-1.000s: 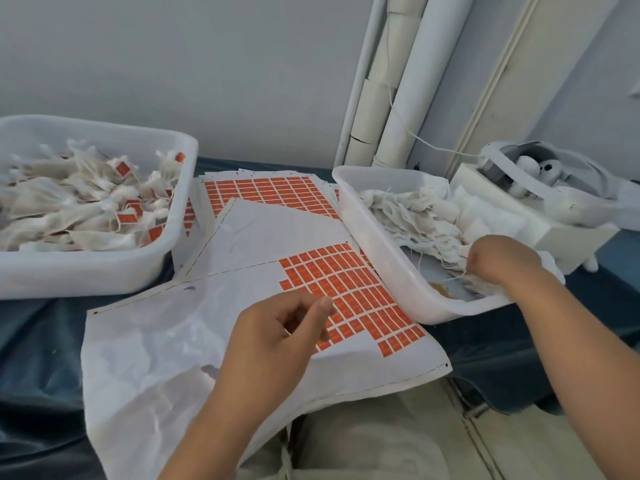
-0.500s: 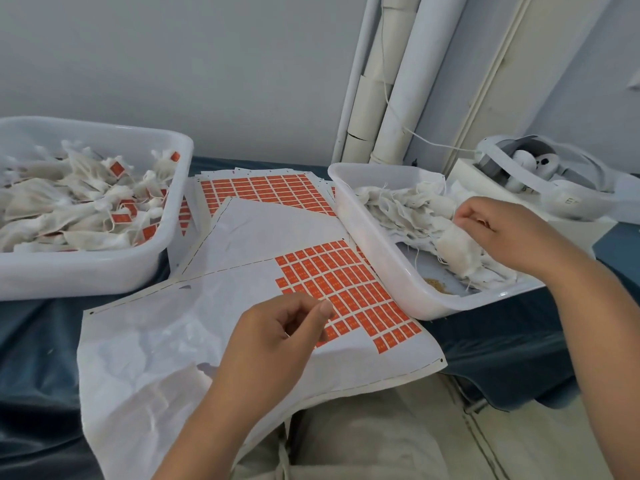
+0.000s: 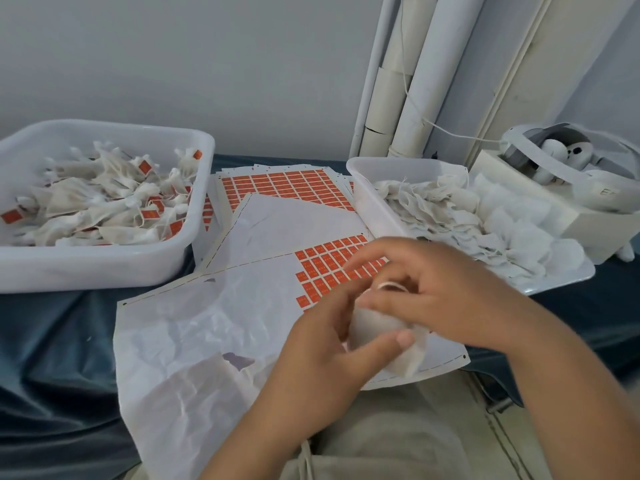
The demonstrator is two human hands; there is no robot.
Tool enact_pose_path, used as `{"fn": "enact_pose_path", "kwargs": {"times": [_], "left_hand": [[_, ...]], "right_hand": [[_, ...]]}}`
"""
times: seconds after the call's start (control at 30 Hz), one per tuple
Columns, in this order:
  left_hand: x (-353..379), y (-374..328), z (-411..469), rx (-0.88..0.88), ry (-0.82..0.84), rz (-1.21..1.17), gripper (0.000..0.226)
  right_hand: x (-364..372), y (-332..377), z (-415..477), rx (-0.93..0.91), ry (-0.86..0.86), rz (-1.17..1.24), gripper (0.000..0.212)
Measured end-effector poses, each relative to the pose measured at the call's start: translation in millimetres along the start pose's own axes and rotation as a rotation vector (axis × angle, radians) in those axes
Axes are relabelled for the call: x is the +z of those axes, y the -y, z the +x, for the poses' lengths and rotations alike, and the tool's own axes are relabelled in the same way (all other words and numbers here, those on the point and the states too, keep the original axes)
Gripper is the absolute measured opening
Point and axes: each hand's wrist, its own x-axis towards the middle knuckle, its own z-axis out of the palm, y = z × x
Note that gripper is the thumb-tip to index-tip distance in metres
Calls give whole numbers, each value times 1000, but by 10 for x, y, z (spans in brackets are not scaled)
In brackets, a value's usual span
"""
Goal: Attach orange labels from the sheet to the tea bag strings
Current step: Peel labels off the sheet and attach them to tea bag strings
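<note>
A white tea bag is held between both hands above the label sheet. My left hand grips the bag from the left, thumb across its front. My right hand holds the bag's top, and a loop of white string shows between its fingers. Rows of orange labels remain on the sheet just beyond the hands; whether a label sits on a fingertip is hidden. The right tub holds unlabelled tea bags. The left tub holds tea bags with orange labels.
More label sheets lie stacked between the tubs. A white box with a headset stands at the far right. White rolls lean against the wall. The blue-covered table ends near my lap.
My right hand lifted a tea bag out of the right tub and brought it left over the sheet. My left hand rose from the labels and took hold of the bag.
</note>
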Motion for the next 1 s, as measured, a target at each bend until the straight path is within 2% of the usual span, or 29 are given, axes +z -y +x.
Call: {"fn": "enact_pose_path", "kwargs": {"times": [0.1,0.17,0.23,0.3,0.43,0.57,0.6,0.67,0.7,0.73,0.77,0.83,0.93,1.0], "left_hand": [[-55,40,28,-35,-73,103,11],[-83,83,45,-59,-145,94,8],[-120,112,61,-84,-218,78,9],[-135,121,63,-94,-234,81,10],[-151,171,68,-51,-107,176,15],[-225,164,66,-58,120,252,11],[-235,159,57,-62,164,268,21],[-246,180,36,-66,230,358,60],[-232,194,24,-48,245,429,66],[-207,211,15,-1,241,482,59],[-171,222,10,61,205,499,42],[-126,206,16,136,79,442,16],[-112,175,37,165,-23,313,13],[-116,150,43,199,-28,350,16]], "right_hand": [[177,-114,-9,34,-16,141,30],[242,-210,-60,69,-98,285,33],[314,-286,-133,141,-168,572,44],[401,-331,-189,189,-203,647,51],[488,-334,-201,199,-239,531,28],[500,-362,-184,243,-287,593,34],[498,-369,-179,247,-302,608,35],[496,-373,-173,264,-294,690,32],[500,-373,-174,269,-268,776,30],[506,-369,-168,267,-242,882,27],[511,-364,-161,265,-225,988,27],[514,-348,-142,281,-221,1153,28],[499,-342,-142,290,-210,1219,30],[495,-339,-156,282,-174,1265,32]]}}
